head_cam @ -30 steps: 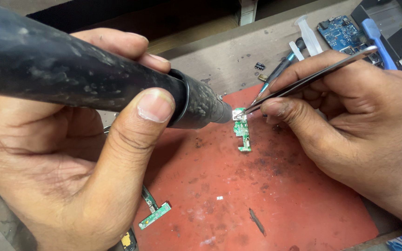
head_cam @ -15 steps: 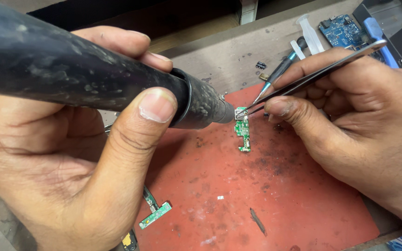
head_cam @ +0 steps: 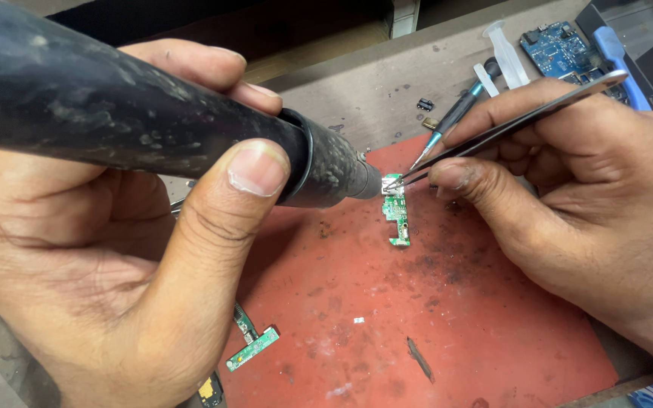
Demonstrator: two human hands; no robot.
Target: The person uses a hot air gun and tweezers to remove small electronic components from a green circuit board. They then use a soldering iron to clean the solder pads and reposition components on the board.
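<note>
The left hand (head_cam: 115, 249) has its grip closed around a black hot-air tool (head_cam: 153, 121), whose nozzle sits just at the top end of a small green circuit board (head_cam: 396, 219). The right hand (head_cam: 583, 189) pinches metal tweezers (head_cam: 493, 136), tips touching that same end. The board lies on a red mat (head_cam: 432, 317) on the worktop (head_cam: 387, 83); another green board strip (head_cam: 253, 347) lies at seven o'clock, a blue board (head_cam: 557, 47) at one o'clock.
</note>
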